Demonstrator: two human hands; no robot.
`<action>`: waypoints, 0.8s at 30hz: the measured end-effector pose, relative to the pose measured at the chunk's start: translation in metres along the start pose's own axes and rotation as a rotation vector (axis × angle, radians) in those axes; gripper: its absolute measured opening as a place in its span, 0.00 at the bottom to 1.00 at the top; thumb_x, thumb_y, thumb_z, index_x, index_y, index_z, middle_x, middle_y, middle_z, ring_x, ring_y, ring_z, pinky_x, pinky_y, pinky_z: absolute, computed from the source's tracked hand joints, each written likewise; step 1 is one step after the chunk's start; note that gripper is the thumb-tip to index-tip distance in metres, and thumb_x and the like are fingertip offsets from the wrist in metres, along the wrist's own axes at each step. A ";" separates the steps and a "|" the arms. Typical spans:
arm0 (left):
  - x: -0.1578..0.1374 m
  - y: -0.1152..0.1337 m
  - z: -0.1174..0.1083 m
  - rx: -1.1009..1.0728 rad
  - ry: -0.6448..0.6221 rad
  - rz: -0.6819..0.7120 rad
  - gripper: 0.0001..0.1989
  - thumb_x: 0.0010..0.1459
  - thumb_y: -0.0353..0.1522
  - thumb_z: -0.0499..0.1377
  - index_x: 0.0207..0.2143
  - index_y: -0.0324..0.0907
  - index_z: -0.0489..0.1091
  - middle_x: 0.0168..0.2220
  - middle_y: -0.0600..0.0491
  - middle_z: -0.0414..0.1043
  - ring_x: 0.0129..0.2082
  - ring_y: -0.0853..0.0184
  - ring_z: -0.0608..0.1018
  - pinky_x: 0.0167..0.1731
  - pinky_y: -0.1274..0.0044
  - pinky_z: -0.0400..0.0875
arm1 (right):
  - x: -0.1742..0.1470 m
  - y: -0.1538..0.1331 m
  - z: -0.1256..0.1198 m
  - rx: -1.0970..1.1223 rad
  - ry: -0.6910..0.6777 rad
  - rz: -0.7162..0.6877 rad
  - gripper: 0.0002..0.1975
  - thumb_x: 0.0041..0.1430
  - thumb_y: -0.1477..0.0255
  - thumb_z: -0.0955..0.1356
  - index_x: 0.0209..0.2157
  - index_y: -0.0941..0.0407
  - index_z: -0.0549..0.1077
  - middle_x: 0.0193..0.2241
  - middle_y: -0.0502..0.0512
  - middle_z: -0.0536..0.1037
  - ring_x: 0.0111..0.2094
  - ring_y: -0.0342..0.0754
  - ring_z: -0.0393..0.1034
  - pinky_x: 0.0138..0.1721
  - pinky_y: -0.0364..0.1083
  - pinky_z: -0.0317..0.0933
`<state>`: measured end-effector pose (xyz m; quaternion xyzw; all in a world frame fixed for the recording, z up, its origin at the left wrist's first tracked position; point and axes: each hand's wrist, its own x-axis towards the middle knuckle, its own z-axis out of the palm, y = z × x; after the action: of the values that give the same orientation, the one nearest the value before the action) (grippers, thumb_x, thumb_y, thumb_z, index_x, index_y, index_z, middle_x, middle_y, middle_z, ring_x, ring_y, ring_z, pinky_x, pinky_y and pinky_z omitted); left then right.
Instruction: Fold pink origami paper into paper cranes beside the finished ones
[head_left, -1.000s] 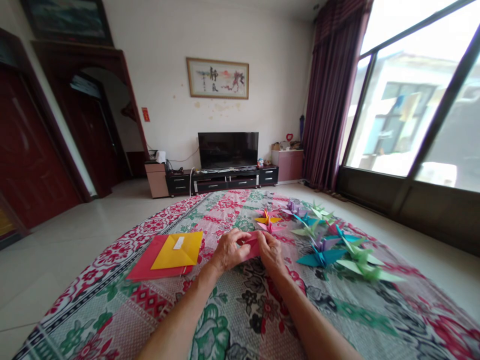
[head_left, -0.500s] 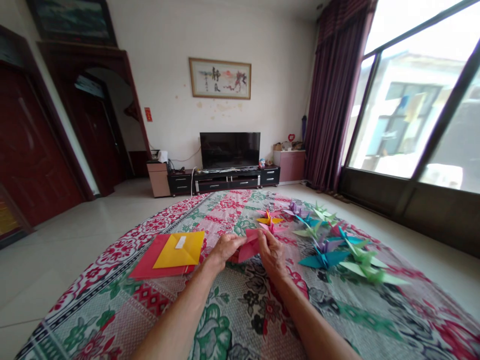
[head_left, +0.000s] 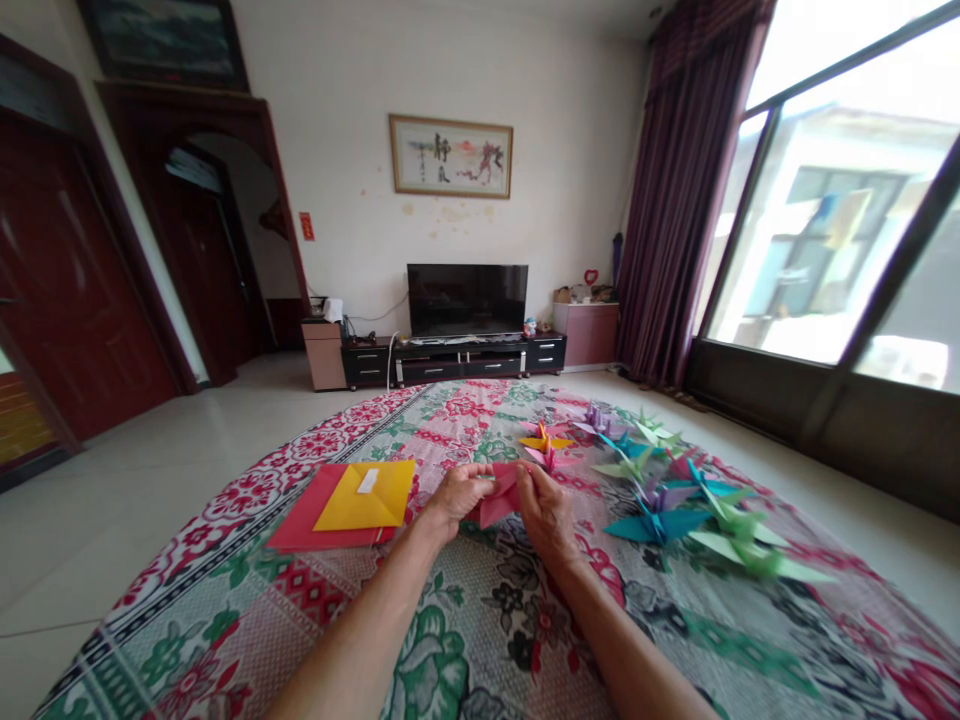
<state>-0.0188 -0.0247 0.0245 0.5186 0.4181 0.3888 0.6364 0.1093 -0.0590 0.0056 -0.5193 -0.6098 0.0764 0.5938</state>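
A pink sheet of folded origami paper [head_left: 499, 505] is held up between both hands, just above the patterned tablecloth. My left hand [head_left: 461, 497] pinches its left edge with thumb and fingers. On the other side my right hand [head_left: 545, 505] grips the paper's right part, its fingers partly hidden. To the left lies a yellow stack of paper [head_left: 382, 505] with a small white label, resting on red paper [head_left: 300, 520]. Just beyond my hands stand a pink paper crane [head_left: 549, 458] and a yellow paper crane [head_left: 544, 438].
Several folded cranes spread over the right of the table, among them a blue crane [head_left: 657, 522] and a light green crane [head_left: 754, 555]. The round table's floral cloth [head_left: 517, 620] reaches its curved edge. Past it stand a low cabinet [head_left: 465, 367] and a television [head_left: 467, 300].
The view has shifted slightly, so everything sits a little further right. The pink paper is tilted a bit differently between my hands. Both hands keep hold of it.
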 end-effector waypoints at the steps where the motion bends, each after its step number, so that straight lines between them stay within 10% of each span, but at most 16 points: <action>1: 0.000 0.000 -0.001 -0.010 -0.008 0.009 0.17 0.39 0.32 0.63 0.35 0.37 0.69 0.25 0.52 0.73 0.20 0.71 0.72 0.21 0.81 0.63 | 0.000 0.000 0.000 0.013 0.003 0.013 0.20 0.58 0.61 0.58 0.35 0.60 0.73 0.21 0.51 0.72 0.21 0.41 0.62 0.23 0.38 0.55; 11: -0.001 -0.003 -0.012 -0.072 -0.052 -0.035 0.25 0.42 0.37 0.63 0.45 0.41 0.64 0.21 0.58 0.69 0.16 0.74 0.69 0.18 0.82 0.62 | 0.005 0.007 -0.001 0.217 0.118 0.179 0.21 0.53 0.55 0.60 0.22 0.59 0.68 0.15 0.45 0.60 0.19 0.39 0.51 0.19 0.39 0.50; 24: -0.001 -0.004 -0.006 -0.125 -0.055 -0.006 0.29 0.39 0.32 0.66 0.46 0.38 0.63 0.24 0.53 0.73 0.18 0.72 0.72 0.19 0.81 0.64 | 0.001 0.003 0.002 0.106 0.038 0.126 0.22 0.56 0.56 0.59 0.30 0.61 0.72 0.16 0.46 0.62 0.18 0.39 0.53 0.20 0.39 0.49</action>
<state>-0.0243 -0.0239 0.0200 0.4872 0.3770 0.3978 0.6799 0.1096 -0.0556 0.0030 -0.5258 -0.5598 0.1358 0.6259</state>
